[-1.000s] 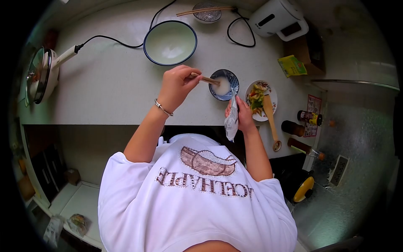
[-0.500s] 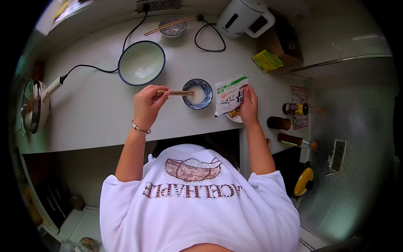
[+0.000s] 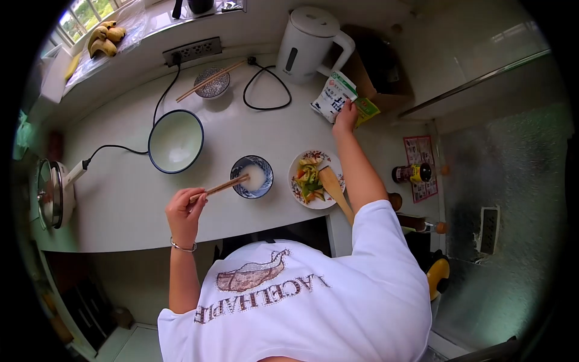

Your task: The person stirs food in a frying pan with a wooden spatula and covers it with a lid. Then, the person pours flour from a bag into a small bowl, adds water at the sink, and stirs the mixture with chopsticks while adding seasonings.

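My left hand [image 3: 183,212] is closed round a pair of wooden chopsticks [image 3: 220,186], whose tips rest in a blue patterned bowl [image 3: 253,177] of whitish liquid. My right hand [image 3: 345,117] reaches out to the back right and grips a white packet [image 3: 333,96] with green and dark print. That packet is beside the kettle and partly covers a yellow-green packet [image 3: 367,111]. Between the bowl and my right forearm lies a floral plate [image 3: 295,187] of cut vegetables, with a wooden spatula [image 3: 335,191] resting on it.
A large blue-rimmed bowl [image 3: 176,141] stands left of centre. Behind are a small bowl [image 3: 212,82] with chopsticks across it, a white kettle [image 3: 306,45] and a cardboard box [image 3: 374,78]. Bottles and a jar [image 3: 412,174] line the right side; a lidded electric pot [image 3: 57,193] stands far left.
My right hand has carried the white packet from beside the blue bowl to the back right, by the kettle. My left hand still has the chopsticks in the bowl. The view has shifted.
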